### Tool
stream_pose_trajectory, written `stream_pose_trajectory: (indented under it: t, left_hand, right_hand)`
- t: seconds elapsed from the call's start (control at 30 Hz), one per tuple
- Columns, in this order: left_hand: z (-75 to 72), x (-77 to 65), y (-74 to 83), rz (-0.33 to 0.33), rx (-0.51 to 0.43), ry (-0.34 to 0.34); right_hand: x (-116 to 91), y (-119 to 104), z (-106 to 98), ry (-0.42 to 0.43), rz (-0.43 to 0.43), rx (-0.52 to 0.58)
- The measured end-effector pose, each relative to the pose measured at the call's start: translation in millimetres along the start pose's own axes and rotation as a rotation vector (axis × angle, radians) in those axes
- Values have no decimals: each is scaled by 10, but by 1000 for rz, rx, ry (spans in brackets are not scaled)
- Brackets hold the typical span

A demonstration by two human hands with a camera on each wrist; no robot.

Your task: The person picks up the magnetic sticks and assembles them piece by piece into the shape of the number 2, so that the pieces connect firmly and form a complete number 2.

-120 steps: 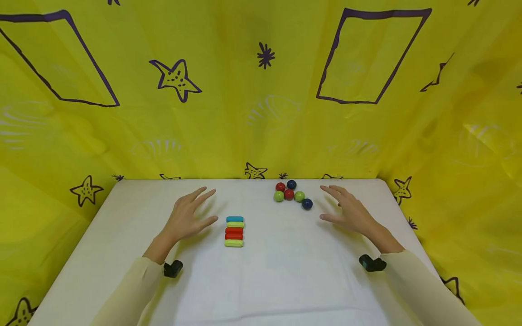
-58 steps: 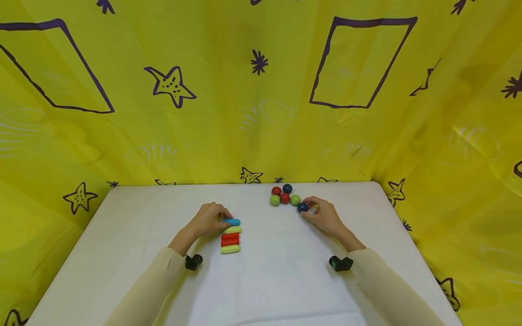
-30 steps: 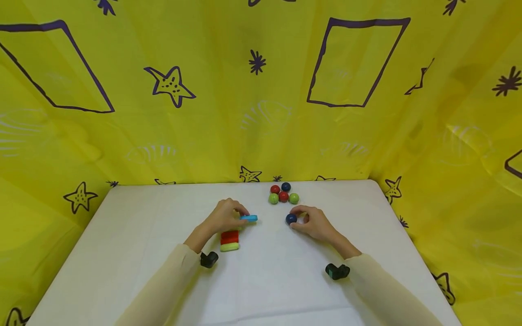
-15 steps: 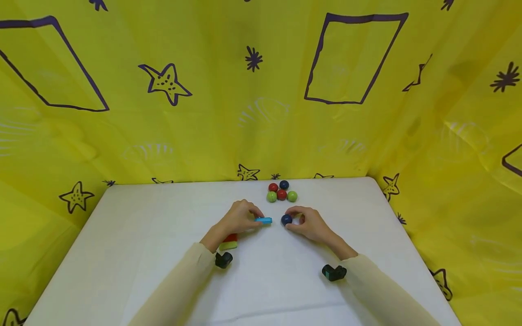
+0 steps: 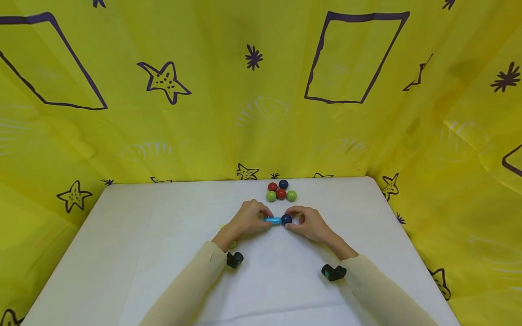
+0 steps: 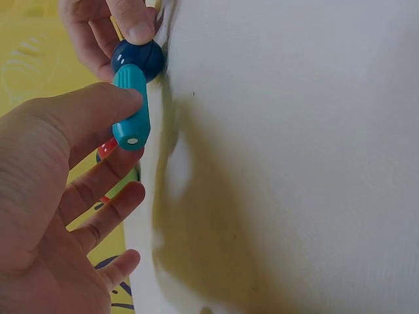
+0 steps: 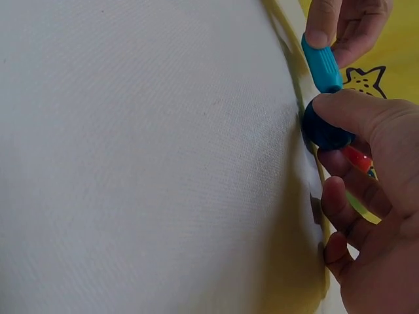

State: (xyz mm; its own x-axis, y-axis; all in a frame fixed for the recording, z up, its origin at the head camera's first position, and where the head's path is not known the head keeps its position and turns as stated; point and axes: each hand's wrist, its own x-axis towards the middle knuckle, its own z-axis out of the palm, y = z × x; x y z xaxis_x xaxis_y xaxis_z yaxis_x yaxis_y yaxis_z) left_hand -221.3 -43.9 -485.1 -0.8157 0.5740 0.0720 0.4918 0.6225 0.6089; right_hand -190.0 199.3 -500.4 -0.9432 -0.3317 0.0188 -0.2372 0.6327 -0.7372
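Yellow printed cloth [image 5: 204, 127] behind and at both sides; white counter [image 5: 142, 253] below it. Since half a second ago, the left sleeve [image 5: 183, 280] and left hand [image 5: 249, 218] have shifted to the right; the right sleeve [image 5: 387, 285] and right hand [image 5: 307, 223] lie almost as they did. The gap between the two held pieces has closed. The red of the rod row no longer shows: only slivers of lime rod [image 5: 233, 245] by the left wrist, the rest hidden.

Left hand: thumb and fingers pinch the blue rod [image 5: 275, 221], lower fingers loosely bent, clear of it. Right hand: thumb and fingers pinch the navy ball [image 5: 287, 219], lower fingers curled just beneath.

Rod and ball meet end-on between the hands, mid-counter. Rod bright blue, lengthwise grooves along its side, pale dot at the end away from the ball. Ball dark, round, glossy. Whether joined or merely touching, the views do not settle.

Just beyond, near the back edge, five loose balls in a cluster: two red [image 5: 281, 194], two lime [image 5: 291, 196], one navy [image 5: 283, 184].
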Motion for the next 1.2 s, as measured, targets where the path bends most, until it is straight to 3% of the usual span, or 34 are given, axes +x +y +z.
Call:
stream_pose_trajectory:
  t: [0.57, 0.9, 1.03, 1.2]
  left_hand:
    - [11, 11, 1, -47, 19, -7]
    - [-3, 8, 14, -15, 34, 5]
    - [-12, 33, -5, 5, 29, 43]
    - [-38, 124, -6, -36, -41, 139]
  right_hand:
    - [-11, -16, -2, 5, -10, 9]
    - [-22, -18, -9, 22, -17, -15]
    - [-29, -9, -20, 26, -8, -23]
    - [-44, 10, -51, 27, -16, -20]
